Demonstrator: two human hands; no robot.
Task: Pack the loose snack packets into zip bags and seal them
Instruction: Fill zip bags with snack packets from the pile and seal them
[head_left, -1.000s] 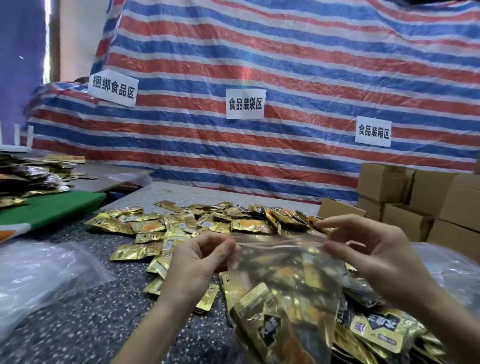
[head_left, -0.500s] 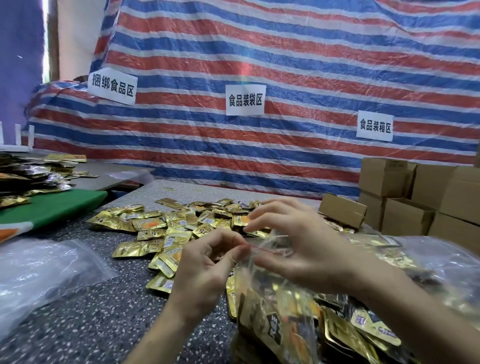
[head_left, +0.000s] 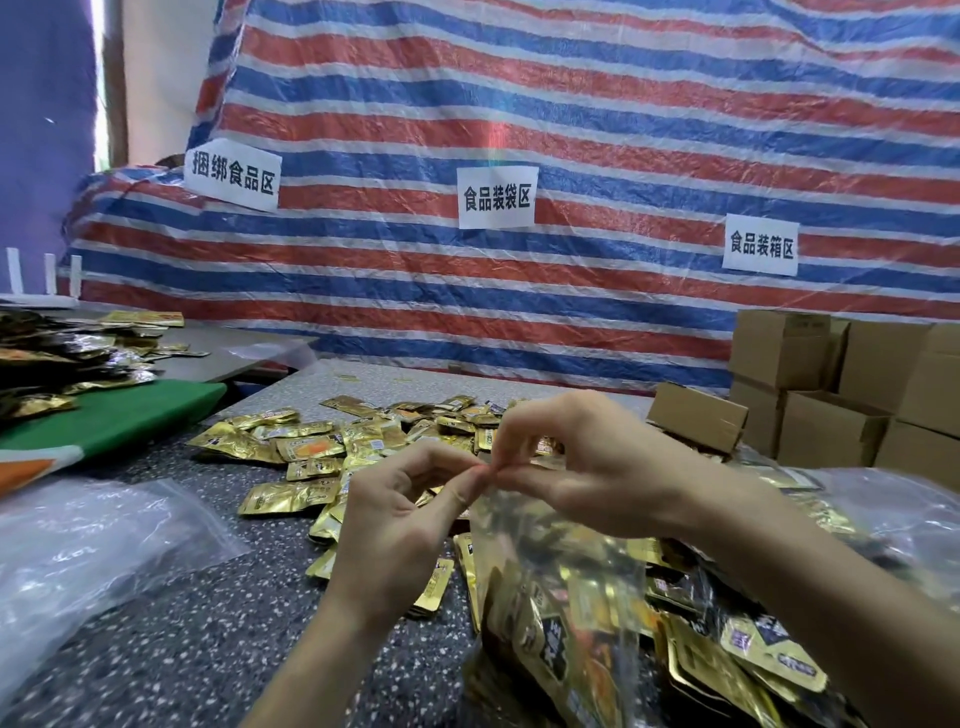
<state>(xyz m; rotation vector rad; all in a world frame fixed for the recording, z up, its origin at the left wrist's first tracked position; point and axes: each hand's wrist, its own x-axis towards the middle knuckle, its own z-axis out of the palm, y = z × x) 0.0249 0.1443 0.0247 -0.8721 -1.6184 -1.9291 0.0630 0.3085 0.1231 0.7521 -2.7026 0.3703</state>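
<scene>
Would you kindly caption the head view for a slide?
The left hand and right hand pinch the filled zip bag at its top above loose packets.

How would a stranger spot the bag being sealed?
On the speckled table, before the striped tarp, find the pile of gold packets. The left hand and right hand pinch the top of a packet-filled bag; the left bag lies flat, unheld.

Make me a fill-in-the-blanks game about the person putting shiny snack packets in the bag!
The left hand and the right hand both pinch the top of the zip bag, which holds ____ packets.
The striped tarp carries ____ white signs.
The cardboard boxes stand on the person's ____ side.
Missing words: gold, three, right.
</scene>
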